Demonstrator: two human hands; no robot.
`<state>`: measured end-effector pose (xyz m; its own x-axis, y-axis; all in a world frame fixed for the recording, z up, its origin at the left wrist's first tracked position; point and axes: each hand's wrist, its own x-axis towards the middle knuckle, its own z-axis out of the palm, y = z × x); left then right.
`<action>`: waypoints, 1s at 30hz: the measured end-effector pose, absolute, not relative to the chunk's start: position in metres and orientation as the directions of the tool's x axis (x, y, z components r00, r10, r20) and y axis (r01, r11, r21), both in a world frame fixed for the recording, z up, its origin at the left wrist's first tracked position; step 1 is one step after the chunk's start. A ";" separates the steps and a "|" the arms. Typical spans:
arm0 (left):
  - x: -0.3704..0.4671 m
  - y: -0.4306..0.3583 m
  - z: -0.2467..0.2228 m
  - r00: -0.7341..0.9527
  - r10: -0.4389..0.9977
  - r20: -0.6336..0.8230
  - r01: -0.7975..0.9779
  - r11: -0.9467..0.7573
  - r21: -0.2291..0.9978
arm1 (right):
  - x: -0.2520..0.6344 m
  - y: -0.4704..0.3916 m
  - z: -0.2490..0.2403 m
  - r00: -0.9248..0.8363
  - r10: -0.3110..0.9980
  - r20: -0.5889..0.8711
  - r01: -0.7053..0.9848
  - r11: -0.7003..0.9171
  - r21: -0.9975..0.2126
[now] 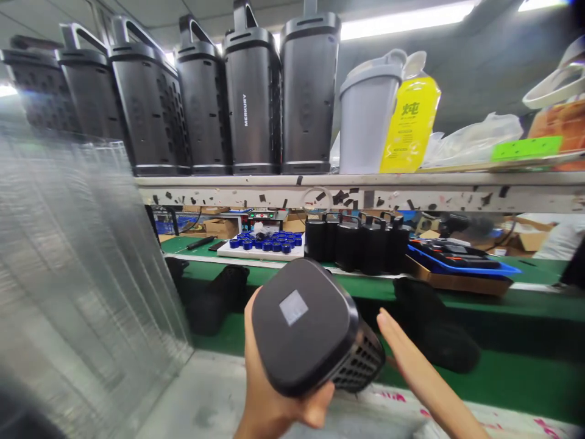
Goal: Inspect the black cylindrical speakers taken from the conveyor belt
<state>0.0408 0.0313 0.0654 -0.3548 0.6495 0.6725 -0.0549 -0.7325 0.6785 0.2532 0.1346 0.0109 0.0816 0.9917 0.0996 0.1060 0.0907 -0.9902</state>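
Observation:
My left hand (269, 396) is wrapped around a black housing (306, 335) with rounded corners, gripping it from the left and below. Its flat end, tilted toward me, bears a small pale square label (294, 307). A perforated grille (361, 360) covers the side facing right; the far end is hidden. To the right of the housing, my right hand (402, 350) is seen edge-on with its fingers stretched out. Nothing shows in that hand, and whether it touches the housing is unclear.
Several grey handled units (251, 103) stand on a white shelf (219, 190) above. Black bagged items (434, 323) lie on the green conveyor (525, 372). Behind are blue round parts (267, 244), black cylinders (354, 244) and a blue tray (503, 268). Silvery wrap (91, 262) hangs at left.

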 end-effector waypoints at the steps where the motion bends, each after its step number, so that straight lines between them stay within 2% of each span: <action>1: 0.043 0.030 0.069 -0.329 0.655 0.680 -0.059 -0.733 0.677 | 0.248 0.123 0.016 0.115 0.972 0.207 0.160 0.188 -0.969; 4: 0.051 0.027 0.078 -0.206 0.750 0.629 -0.184 -0.661 0.728 | 0.227 0.078 0.038 0.028 0.880 0.475 0.193 0.461 -0.866; 6: 0.054 0.027 0.080 -0.108 0.818 0.565 -0.290 -0.569 0.769 | 0.214 0.049 0.051 -0.050 0.828 0.559 0.134 0.560 -0.817; 9: 0.056 0.032 0.076 0.028 0.886 0.464 -0.284 -0.438 0.853 | 0.201 0.026 0.060 -0.087 0.824 0.560 0.125 0.567 -0.814; 11: 0.057 0.037 0.071 0.071 0.906 0.418 -0.238 -0.391 0.889 | 0.199 0.025 0.059 -0.030 0.858 0.513 0.183 0.509 -0.841; 13: 0.057 0.041 0.066 0.087 0.900 0.428 -0.215 -0.402 0.890 | 0.200 0.031 0.055 0.043 0.865 0.500 0.256 0.474 -0.843; 16: 0.058 0.045 0.060 0.083 0.873 0.481 -0.267 -0.445 0.855 | 0.202 0.042 0.050 0.081 0.811 0.580 0.327 0.528 -0.784; 18: 0.060 0.046 0.058 0.069 0.880 0.469 -0.337 -0.422 0.841 | 0.203 0.046 0.051 0.103 0.804 0.586 0.305 0.535 -0.788; 22: 0.065 0.041 0.061 0.027 0.936 0.352 -0.403 -0.312 0.860 | 0.200 0.041 0.055 0.110 0.852 0.513 0.158 0.494 -0.855; 24: 0.068 0.033 0.064 0.020 0.936 0.351 -0.372 -0.319 0.872 | 0.199 0.033 0.057 0.108 0.823 0.558 0.134 0.545 -0.828; 27: 0.068 0.017 0.062 0.023 0.866 0.500 -0.228 -0.482 0.846 | 0.204 0.019 0.062 0.184 0.796 0.577 0.084 0.572 -0.816; 29: 0.064 0.011 0.056 -0.036 0.783 0.621 -0.032 -0.622 0.782 | 0.213 0.015 0.067 0.170 0.874 0.456 -0.089 0.474 -0.876; 30: 0.061 0.010 0.051 -0.073 0.727 0.683 0.088 -0.677 0.730 | 0.219 0.017 0.069 0.097 0.928 0.361 -0.203 0.373 -0.905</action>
